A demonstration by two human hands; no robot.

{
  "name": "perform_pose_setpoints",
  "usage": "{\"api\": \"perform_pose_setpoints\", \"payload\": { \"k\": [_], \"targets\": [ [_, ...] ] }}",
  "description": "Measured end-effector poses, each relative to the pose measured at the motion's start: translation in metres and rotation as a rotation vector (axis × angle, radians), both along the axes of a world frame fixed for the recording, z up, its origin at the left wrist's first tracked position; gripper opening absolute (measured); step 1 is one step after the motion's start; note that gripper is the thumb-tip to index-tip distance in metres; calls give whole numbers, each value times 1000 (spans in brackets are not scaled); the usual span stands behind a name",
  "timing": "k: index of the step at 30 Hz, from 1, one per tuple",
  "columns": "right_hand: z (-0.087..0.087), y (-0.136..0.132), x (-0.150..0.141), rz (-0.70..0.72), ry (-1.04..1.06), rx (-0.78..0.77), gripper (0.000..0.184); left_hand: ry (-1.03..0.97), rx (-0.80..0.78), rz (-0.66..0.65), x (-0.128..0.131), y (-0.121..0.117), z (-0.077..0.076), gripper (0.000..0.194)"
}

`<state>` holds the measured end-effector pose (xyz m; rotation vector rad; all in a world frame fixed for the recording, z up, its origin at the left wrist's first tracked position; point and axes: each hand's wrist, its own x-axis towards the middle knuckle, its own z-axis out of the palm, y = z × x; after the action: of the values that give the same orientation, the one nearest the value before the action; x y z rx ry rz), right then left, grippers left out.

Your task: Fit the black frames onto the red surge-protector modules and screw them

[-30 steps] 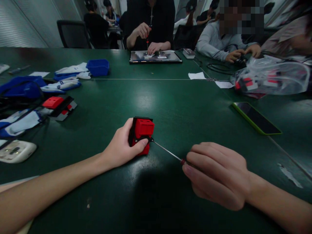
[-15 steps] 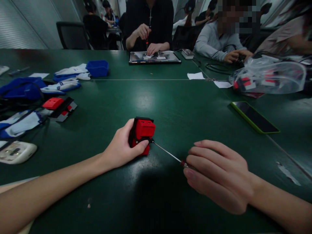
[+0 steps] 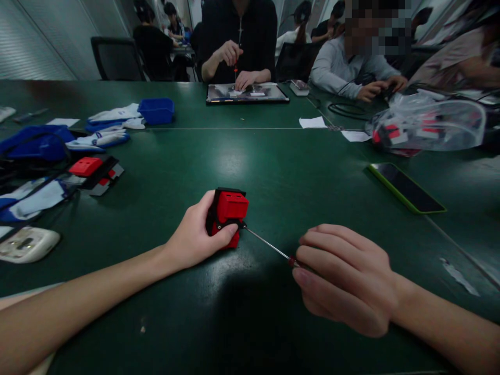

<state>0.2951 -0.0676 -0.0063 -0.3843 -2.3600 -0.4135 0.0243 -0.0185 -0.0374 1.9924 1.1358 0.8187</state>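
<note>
My left hand (image 3: pixel 199 224) is closed round a red and black plastic block (image 3: pixel 233 205) on the green table, its thumb pressed across the near side. In my right hand (image 3: pixel 346 276) is a screwdriver (image 3: pixel 271 246), its handle mostly hidden by the fingers. The thin metal shaft slants up and left. Its tip meets the block's right edge at a small dark lug beside my left thumb. A screw there is too small to make out.
Left lie a similar red, black and grey block (image 3: pixel 86 166), gloves (image 3: pixel 97 139), a blue tray (image 3: pixel 156 111) and a white power strip (image 3: pixel 31 244). Right are a green-edged phone (image 3: pixel 406 187) and a plastic bag (image 3: pixel 449 122). Opposite, a person works over a flat panel (image 3: pixel 269 92).
My right hand has turned slightly and shifted a little left on the screwdriver. The left hand and the block stay where they were.
</note>
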Motion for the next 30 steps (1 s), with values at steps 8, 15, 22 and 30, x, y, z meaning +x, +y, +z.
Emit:
{"api": "perform_pose_setpoints", "payload": {
  "k": [8,15,22,30],
  "targets": [
    [-7,-2,-2,-34,39,-18,5,0,-9,5,1,0,0,40],
    [-3,-2,2,-64,-44,-27,6,12,-11,11,2,0,4,41],
    [-4,-6,0,-35,-33,-74,5,34,-29,20,3,-1,6,42],
    [-15,-10,-19,5,101,-1,12,21,-3,34,5,-2,2,42]
  ]
}}
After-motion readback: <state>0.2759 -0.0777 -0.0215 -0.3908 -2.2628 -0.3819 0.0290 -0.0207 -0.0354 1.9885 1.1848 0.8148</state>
